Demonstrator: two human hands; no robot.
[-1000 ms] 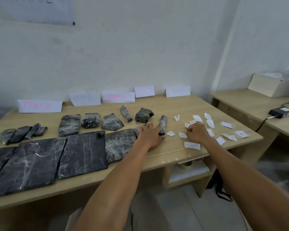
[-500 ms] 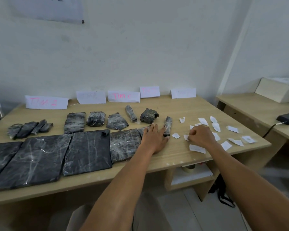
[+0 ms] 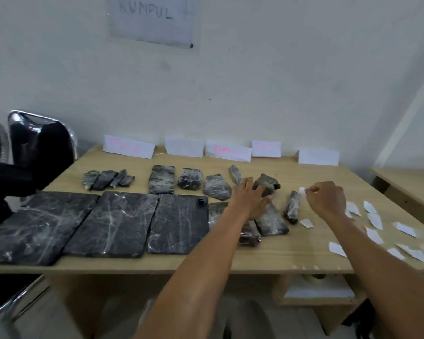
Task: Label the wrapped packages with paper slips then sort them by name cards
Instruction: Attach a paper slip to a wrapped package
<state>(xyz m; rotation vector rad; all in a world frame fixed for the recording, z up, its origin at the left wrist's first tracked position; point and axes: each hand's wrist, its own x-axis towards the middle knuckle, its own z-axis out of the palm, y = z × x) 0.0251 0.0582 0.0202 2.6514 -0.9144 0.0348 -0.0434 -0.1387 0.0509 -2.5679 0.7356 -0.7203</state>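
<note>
Black packages wrapped in clear film cover the wooden table [image 3: 304,255]: big flat slabs [image 3: 118,223] at the front left, smaller bundles [image 3: 162,178] behind them. My left hand [image 3: 249,200] reaches over a lumpy dark package [image 3: 267,183], fingers spread and touching it. My right hand [image 3: 326,199] is raised above the table, pinching a small white paper slip [image 3: 302,190] beside a narrow upright-lying package [image 3: 293,206]. Several loose paper slips [image 3: 375,220] lie at the right. Name cards [image 3: 227,150] lean against the wall at the back.
A black chair with a chrome frame [image 3: 41,140] stands at the table's left end. A second desk [image 3: 406,184] is at the right. A sheet reading "KUMPUL" [image 3: 152,18] hangs on the wall. A shelf with white paper [image 3: 316,289] sits under the tabletop.
My right hand lifted off the slips with one pinched in its fingers. My left hand moved forward from the table onto the lumpy package. The view swung to the left.
</note>
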